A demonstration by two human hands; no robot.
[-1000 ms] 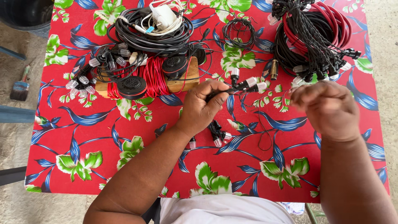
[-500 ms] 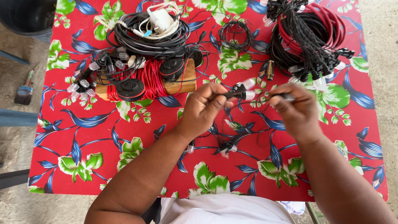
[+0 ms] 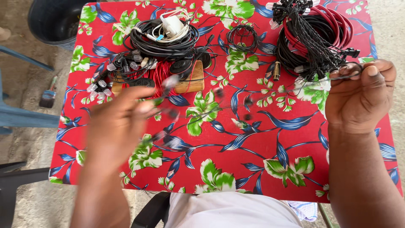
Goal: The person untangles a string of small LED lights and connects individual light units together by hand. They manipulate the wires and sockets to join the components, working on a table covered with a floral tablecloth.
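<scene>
2 hands point(image 3: 120, 126) point(image 3: 358, 99) stretch 1 light string point(image 3: 249, 101).

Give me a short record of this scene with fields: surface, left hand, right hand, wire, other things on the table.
surface: table with red floral cloth
left hand: left hand, blurred by motion, over the left part of the cloth; its grip cannot be told
right hand: right hand, raised at the right edge, pinching the end of a thin black wire
wire: runs leftward across the table, blurred
other things: coil of red and black cables with small sockets; black cable bundle with white adapter; wooden block; small black wire coil
</scene>
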